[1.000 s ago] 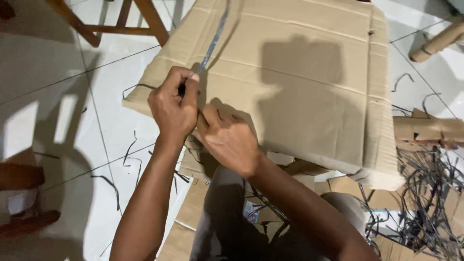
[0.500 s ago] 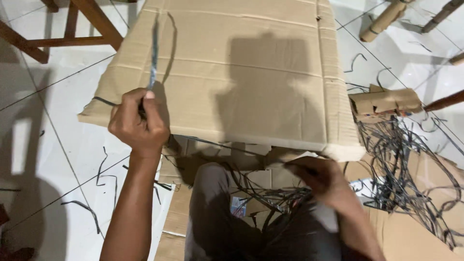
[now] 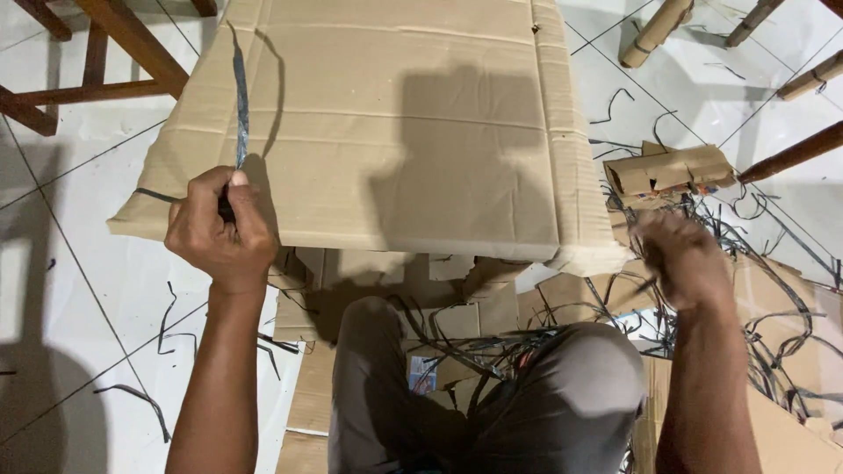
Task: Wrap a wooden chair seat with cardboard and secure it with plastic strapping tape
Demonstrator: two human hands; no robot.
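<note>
Home floor used as makeshift craft workspace. White tiled floor (image 3: 97,290) with a large flattened cardboard sheet (image 3: 395,132) on it; wooden chair legs (image 3: 114,53) behind its left corner, dark strip offcuts (image 3: 773,290) heaped to its right.

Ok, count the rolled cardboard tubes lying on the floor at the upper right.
3 in view: one tube just past the big cardboard sheet, one at the top edge, one by the right edge. More may lie out of frame.
</note>
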